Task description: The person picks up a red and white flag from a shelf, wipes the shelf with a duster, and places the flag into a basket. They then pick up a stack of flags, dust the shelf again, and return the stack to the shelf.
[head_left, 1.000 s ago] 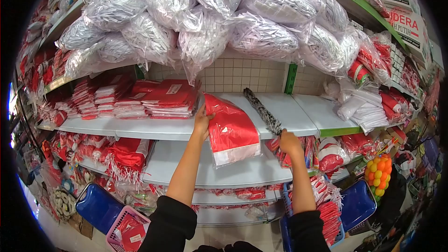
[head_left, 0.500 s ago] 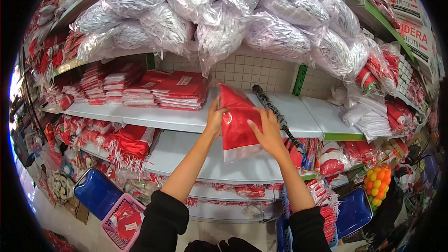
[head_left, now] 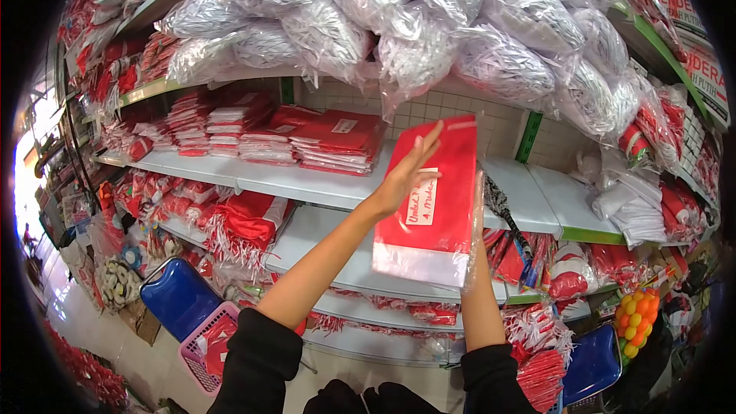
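Note:
A flat red-and-white cloth packet (head_left: 441, 218) in a clear plastic sleeve is held up in front of the shelves. Handwriting covers a white label (head_left: 423, 198) on its red face. My left hand (head_left: 408, 176) lies across the front of the packet at the label, fingers stretched out and flat. Behind the packet's right edge is my right hand (head_left: 480, 257), supporting it from the back; its fingers are hidden. Stacks of similar red packets (head_left: 337, 138) lie on the shelf behind, to the left.
Bags of white strips (head_left: 418, 54) fill the upper shelf. A dark fuzzy stick (head_left: 497, 203) leans on the middle shelf (head_left: 318, 190). Below left are a blue stool (head_left: 180, 299) and a pink basket (head_left: 188, 356); another blue seat (head_left: 594, 368) is at lower right.
The packet has turned, so its labelled face now shows. My left hand has moved from its left edge onto its front, and my right hand has gone behind it. The view has shifted left.

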Demonstrator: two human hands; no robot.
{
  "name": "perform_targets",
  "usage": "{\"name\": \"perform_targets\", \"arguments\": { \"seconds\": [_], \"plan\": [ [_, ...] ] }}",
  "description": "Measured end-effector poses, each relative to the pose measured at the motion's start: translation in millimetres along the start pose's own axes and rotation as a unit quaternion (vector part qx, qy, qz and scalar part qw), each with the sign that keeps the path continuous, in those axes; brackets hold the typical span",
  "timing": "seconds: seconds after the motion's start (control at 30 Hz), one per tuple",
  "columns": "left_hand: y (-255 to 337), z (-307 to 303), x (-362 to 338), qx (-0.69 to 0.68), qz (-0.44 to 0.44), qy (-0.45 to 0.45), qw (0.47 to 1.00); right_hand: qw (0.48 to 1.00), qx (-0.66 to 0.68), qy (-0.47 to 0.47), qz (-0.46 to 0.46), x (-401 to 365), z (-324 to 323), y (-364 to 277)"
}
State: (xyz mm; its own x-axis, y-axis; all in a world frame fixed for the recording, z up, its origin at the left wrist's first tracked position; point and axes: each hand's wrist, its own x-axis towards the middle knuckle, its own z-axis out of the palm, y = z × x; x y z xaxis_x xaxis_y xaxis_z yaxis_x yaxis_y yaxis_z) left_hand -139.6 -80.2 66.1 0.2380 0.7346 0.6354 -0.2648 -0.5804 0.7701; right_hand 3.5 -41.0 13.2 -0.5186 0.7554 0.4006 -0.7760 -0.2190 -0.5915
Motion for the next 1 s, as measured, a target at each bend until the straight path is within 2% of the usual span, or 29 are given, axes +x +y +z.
{"name": "perform_targets", "arguments": {
  "seconds": [0.07,0.13,0.23,0.3,0.37,0.43,0.53,0.63,0.67,0.77,0.83,0.87,0.97,1.0],
  "plan": [
    [14.6,-9.6,-12.2,0.258,0.032,0.038,0.965,0.999,0.031,-0.001,0.018,-0.9,-2.2,14.2],
    [21.8,-27.3,-25.9,0.466,0.082,0.082,0.877,0.999,0.044,0.001,0.027,1.4,-5.8,30.3],
    [17.4,-60.8,-61.2,0.517,0.081,0.185,0.832,0.998,0.052,0.009,0.035,10.4,-8.8,46.0],
    [0.1,-84.2,-90.5,0.421,0.023,0.285,0.861,0.998,0.054,0.010,0.038,14.6,-10.2,53.2],
    [2.2,-97.5,-119.3,0.199,-0.141,0.299,0.922,0.998,0.055,0.014,0.040,18.2,-11.3,60.6],
    [-8.6,-124.7,-147.2,0.013,-0.314,0.178,0.932,0.997,0.056,0.014,0.042,24.7,-10.9,68.5],
    [-14.2,-133.6,-172.8,-0.182,-0.329,0.028,0.926,0.997,0.060,0.012,0.045,39.5,-9.2,82.3],
    [5.2,-149.6,-173.4,-0.116,-0.283,-0.065,0.950,0.997,0.070,-0.003,0.038,69.3,-2.7,95.8],
    [15.9,-153.7,-166.1,-0.089,-0.264,-0.036,0.960,0.997,0.073,-0.011,0.033,84.9,0.4,99.6],
    [42.1,-166.7,-135.0,0.029,-0.228,0.131,0.964,0.995,0.085,-0.044,0.010,150.0,9.0,104.7],
    [50.1,-188.0,-110.8,0.081,-0.165,0.185,0.965,0.993,0.095,-0.075,-0.010,205.3,9.3,99.0],
    [54.4,-199.8,-98.0,0.107,-0.132,0.211,0.963,0.991,0.100,-0.088,-0.017,229.5,8.2,93.4],
    [67.2,-230.6,-61.6,0.196,-0.112,0.224,0.948,0.988,0.105,-0.112,-0.026,281.0,-0.8,86.1],
    [66.4,-235.8,-54.0,0.162,-0.084,0.220,0.958,0.988,0.105,-0.115,-0.026,292.5,-6.4,85.9]
  ]
}}
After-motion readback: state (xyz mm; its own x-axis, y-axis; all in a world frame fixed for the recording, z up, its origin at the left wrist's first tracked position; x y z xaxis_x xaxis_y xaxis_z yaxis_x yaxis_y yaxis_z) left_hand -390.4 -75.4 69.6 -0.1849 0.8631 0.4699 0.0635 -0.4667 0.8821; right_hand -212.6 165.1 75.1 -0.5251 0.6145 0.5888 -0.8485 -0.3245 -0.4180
